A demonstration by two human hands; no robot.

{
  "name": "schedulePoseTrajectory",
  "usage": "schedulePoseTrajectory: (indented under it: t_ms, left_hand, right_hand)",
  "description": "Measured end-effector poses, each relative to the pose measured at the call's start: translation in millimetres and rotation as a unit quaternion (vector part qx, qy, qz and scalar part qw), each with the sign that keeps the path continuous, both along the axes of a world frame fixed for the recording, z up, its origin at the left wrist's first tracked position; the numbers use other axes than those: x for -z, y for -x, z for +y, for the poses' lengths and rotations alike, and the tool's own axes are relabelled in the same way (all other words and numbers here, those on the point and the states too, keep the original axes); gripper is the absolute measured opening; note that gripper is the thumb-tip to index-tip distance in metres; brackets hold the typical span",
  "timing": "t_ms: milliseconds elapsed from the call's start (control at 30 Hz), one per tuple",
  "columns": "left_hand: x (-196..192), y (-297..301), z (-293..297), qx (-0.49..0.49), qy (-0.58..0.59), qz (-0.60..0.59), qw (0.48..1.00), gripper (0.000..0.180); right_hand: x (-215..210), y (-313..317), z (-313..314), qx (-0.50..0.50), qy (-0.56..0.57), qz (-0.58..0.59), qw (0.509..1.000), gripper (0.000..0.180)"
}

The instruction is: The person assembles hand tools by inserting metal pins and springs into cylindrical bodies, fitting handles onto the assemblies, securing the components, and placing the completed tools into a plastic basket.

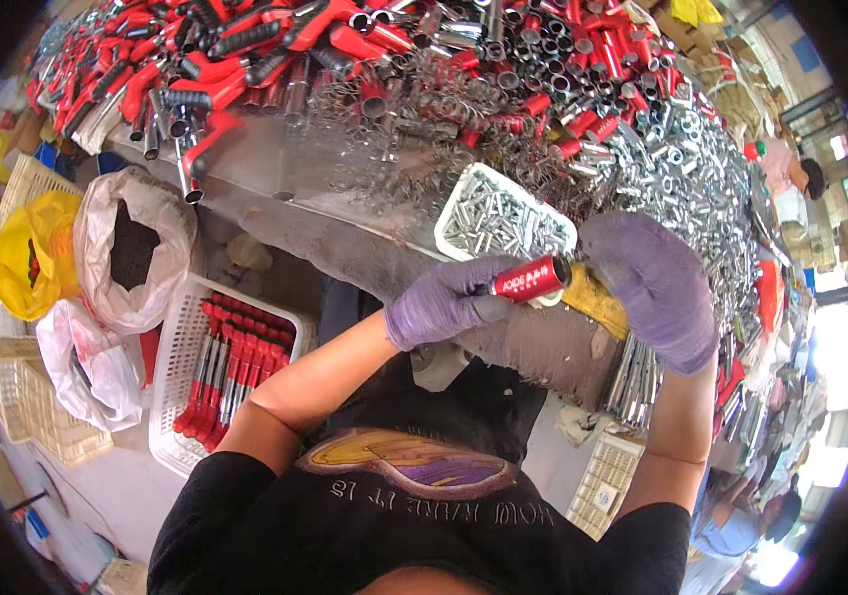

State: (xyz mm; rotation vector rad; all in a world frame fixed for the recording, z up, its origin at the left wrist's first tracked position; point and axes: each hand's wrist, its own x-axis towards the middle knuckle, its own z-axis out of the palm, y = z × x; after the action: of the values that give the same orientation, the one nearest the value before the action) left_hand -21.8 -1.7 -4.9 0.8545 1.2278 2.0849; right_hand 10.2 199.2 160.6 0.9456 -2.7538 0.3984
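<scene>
My left hand (449,302), in a purple-grey work glove, is closed around a red metal tube (531,279) with pale print on its side. The tube's dark open end faces right. Across from that end is my right hand (654,283), gloved alike, its fingers bent over the edge of the heaped metal parts. Whatever those fingers hold, if anything, is hidden. Just beyond the tube sits a white plastic tray (449,220) of small silvery pins. A yellow cloth (597,300) lies between the tube and my right wrist.
Red and black handled tools (245,59) pile up at the far left, with wire springs (414,109) and silvery collars (681,159) beside them. Below left, a white crate (171,372) holds red-handled tools near white sacks (97,238). Another person (741,521) is at lower right.
</scene>
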Motion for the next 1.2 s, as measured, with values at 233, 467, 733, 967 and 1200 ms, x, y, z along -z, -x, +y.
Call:
schedulePoseTrajectory:
  t_ms: [233,467,733,967,1200]
  left_hand:
    - [15.6,-4.2,-4.0,-0.045,-0.007,0.070,0.996,0.058]
    - [13.9,-0.8,-22.4,-0.065,0.116,0.058,0.989,0.051]
    - [32.3,-3.2,-21.3,-0.097,-0.055,-0.168,0.980,0.033]
    - [31.8,1.2,-20.5,-0.076,-0.075,-0.120,0.987,0.050]
    - [16.8,2.8,-27.9,-0.038,-0.089,-0.177,0.980,0.053]
  right_hand:
    - [-11.8,-4.3,-29.8,0.024,-0.049,-0.084,0.995,0.018]
    - [-19.6,88.1,-47.8,0.143,0.230,-0.108,0.957,0.029]
    - [36.7,288.0,-179.6,-0.027,-0.173,-0.044,0.984,0.038]
    - [61.9,348.7,-249.1,0.144,-0.299,-0.091,0.939,0.042]
    - [32.8,327.6,-217.3,0.137,-0.274,-0.164,0.938,0.053]
